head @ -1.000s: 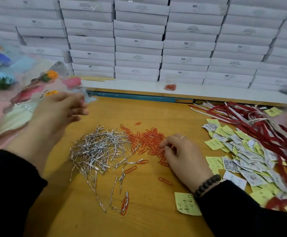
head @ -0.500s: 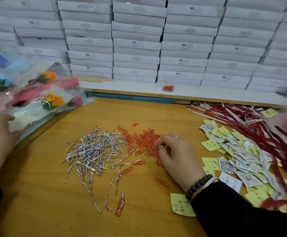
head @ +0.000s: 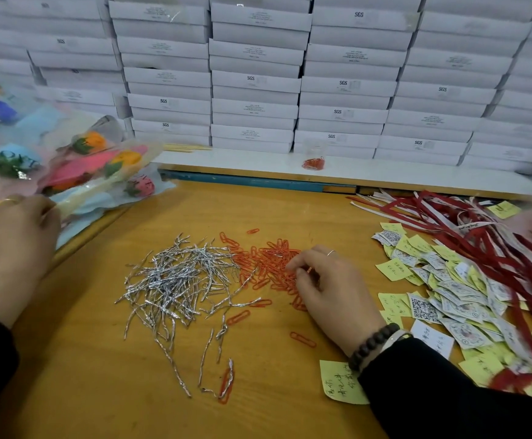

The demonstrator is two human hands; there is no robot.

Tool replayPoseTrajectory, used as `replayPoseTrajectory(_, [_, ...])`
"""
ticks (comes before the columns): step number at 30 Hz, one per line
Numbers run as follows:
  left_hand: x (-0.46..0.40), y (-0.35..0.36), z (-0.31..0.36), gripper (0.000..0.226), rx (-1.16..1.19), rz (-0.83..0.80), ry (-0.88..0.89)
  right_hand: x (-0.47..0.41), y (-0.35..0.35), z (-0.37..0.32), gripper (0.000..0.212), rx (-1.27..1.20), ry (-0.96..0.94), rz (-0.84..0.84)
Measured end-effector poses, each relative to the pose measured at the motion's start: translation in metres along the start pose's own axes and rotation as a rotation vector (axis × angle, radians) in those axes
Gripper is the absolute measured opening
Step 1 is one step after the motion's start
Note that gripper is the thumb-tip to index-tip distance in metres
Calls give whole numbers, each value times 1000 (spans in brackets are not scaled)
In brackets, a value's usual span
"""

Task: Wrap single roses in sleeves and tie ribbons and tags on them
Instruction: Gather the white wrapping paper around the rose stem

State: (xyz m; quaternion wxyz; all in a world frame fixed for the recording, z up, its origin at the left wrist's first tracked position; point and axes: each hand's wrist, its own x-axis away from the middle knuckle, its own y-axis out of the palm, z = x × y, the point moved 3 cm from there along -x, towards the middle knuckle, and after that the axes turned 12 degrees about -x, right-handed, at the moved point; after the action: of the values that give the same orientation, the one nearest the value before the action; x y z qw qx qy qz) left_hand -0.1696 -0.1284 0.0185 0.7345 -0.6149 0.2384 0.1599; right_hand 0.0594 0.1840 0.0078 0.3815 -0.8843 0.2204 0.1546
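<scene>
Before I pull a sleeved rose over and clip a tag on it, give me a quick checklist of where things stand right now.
1. Right hand pinching a clip from the red paper clips: ok, one shows between its fingertips.
2. Left hand gripping a rose stem: cannot tell; it rests at the sleeved roses, fingers hidden.
3. Tags beside the right hand: ok.
4. Red ribbons laid out behind the tags: ok.
5. Silver twist ties near the clips: ok, though the piles overlap.
6. Bare table in front for working: ok.
</scene>
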Motion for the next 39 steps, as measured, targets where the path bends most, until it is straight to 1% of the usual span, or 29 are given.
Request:
replayPoseTrajectory(3, [19, -31, 46, 17, 44, 81, 45, -1, -1, -2, 18, -24, 9, 2])
replayPoseTrajectory(6, [41, -53, 96, 15, 12, 192, 218, -4, -1, -8, 17, -112, 38, -12])
replayPoseTrajectory(8, [57, -65, 129, 12, 38, 222, 344, -5, 2, -12, 18, -235, 91, -75])
replayPoseTrajectory(10, [77, -74, 157, 10, 70, 244, 480, -5, 8, -17, 18, -430, 183, -144])
replayPoseTrajectory(13, [100, -76, 186, 9, 130, 153, 626, -3, 15, -23, 19, -708, 320, -148])
replayPoseTrajectory(15, [112, -77, 200, 7, 112, 110, 717, -3, 16, -23, 25, -859, 424, -132])
replayPoseTrajectory(17, [122, -77, 209, 10, 130, 92, 801, -2, 16, -20, 33, -989, 522, -109])
replayPoseTrajectory(19, [130, -77, 215, 7, 172, 88, 845, -2, 15, -14, 33, -1076, 592, -27])
replayPoseTrajectory(20, [134, -78, 218, 13, 208, 64, 858, -2, 14, -10, 29, -1086, 616, 28])
replayPoseTrajectory(22, [139, -78, 223, 29, 347, -42, 822, -3, 10, -2, 21, -1092, 639, 135])
replayPoseTrajectory(24, [139, -80, 222, 39, 515, -209, 738, -7, 3, 4, 18, -1110, 637, 212])
replayPoseTrajectory(26, [135, -83, 217, 40, 661, -332, 608, -11, -6, 10, 16, -1118, 622, 269])
replayPoseTrajectory(27, [131, -83, 213, 37, 721, -379, 529, -13, -10, 13, 16, -1117, 616, 288])
replayPoseTrajectory(29, [124, -80, 207, 28, 848, -558, 378, -14, -15, 18, 15, -1115, 611, 299])
replayPoseTrajectory(30, [123, -77, 205, 29, 909, -684, 332, -14, -16, 20, 15, -1111, 611, 287])
replayPoseTrajectory(32, [129, -71, 205, 39, 996, -941, 302, -15, -15, 20, 15, -1074, 604, 236])
replayPoseTrajectory(33, [133, -67, 206, 39, 1043, -1026, 287, -14, -14, 19, 16, -1044, 593, 205])
replayPoseTrajectory(34, [137, -64, 207, 34, 1096, -1070, 260, -15, -13, 17, 17, -1022, 580, 179])
replayPoseTrajectory(36, [140, -58, 209, 22, 1201, -1079, 168, -15, -11, 13, 17, -1010, 551, 140])
replayPoseTrajectory(39, [140, -52, 210, 24, 1285, -1015, 44, -14, -10, 8, 19, -1026, 512, 63])
